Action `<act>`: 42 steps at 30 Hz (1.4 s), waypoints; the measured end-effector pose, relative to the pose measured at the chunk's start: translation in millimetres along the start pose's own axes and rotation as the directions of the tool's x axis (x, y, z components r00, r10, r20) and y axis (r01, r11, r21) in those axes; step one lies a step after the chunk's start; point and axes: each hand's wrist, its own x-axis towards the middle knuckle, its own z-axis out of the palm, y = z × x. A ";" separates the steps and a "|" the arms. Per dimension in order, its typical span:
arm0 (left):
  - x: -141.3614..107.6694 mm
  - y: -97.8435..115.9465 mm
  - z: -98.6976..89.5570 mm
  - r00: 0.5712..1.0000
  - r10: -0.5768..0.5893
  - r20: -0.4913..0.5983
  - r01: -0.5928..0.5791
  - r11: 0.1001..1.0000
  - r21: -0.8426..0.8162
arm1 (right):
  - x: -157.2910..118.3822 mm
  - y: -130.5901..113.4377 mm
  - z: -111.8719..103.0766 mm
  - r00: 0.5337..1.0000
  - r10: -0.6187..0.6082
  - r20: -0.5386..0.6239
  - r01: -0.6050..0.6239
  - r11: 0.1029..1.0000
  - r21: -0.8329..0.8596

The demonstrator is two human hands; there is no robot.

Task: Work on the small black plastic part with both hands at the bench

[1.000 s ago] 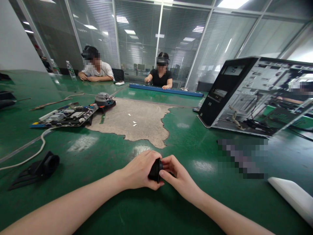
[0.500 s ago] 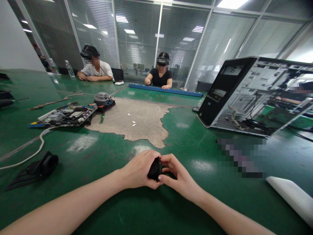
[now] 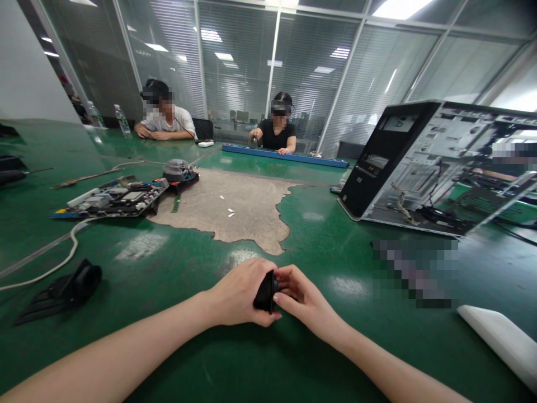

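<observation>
While a green tabletop (image 3: pixel 268 364) spreads wide, left hand (image 3: pixel 245 291) and right hand (image 3: pixel 302 294) meet around black piece (image 3: pixel 265 291)

As an opened computer case (image 3: pixel 415 157) stands at the right with its metal interior showing, a bare grayish patch (image 3: pixel 243 193) breaks the green surface in the middle. On the far side sit a co-worker in white (image 3: pixel 182 120) and a co-worker in black (image 3: pixel 277 136), both wearing headgear; a long blue bar (image 3: pixel 285 156) lies in front of the latter. At the left, a circuit board (image 3: pixel 121 198) lies at the edge of the bare grayish patch, while a white block (image 3: pixel 497 341) rests at the lower right. Well apart from the hands, on the left, lies a black finned part (image 3: pixel 79 285) with a round collar. In the foreground, the left hand curls around the black piece from one side, and the right hand pinches its rim between thumb and fingers, some of them hidden. The black piece sits between the two hands; whether it touches the tabletop cannot be told. A round gray unit (image 3: pixel 176 169) stands just beside the circuit board. Smallest of all, white scraps (image 3: pixel 222 197) dot the bare grayish patch.
</observation>
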 end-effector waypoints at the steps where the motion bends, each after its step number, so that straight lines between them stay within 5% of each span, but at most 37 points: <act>1: -0.2 0.2 0.0 1.000 -0.002 0.000 0.002 1.000 -0.001 | -0.4 -0.4 -0.2 1.000 -0.010 0.009 0.011 1.000 -0.003; 10: -2.3 -0.9 -0.5 1.000 -0.013 -0.006 0.013 1.000 -0.023 | 2.0 4.6 -1.0 0.999 -0.021 -0.028 0.024 0.995 0.096; 21: -3.1 1.0 -10.7 0.998 0.016 0.062 -0.009 0.994 -0.110 | 2.3 1.1 -0.5 1.000 -0.009 -0.010 0.009 1.000 0.020; 32: 0.2 -4.6 -14.1 0.978 -0.179 0.107 0.195 0.965 -0.176 | -2.3 1.5 2.9 0.993 -0.105 -0.045 0.103 0.993 -0.061; 42: 0.1 -9.6 -10.0 0.971 -0.181 0.158 0.201 0.971 -0.128 | -2.3 3.4 0.0 0.988 -0.134 -0.072 0.131 0.990 -0.045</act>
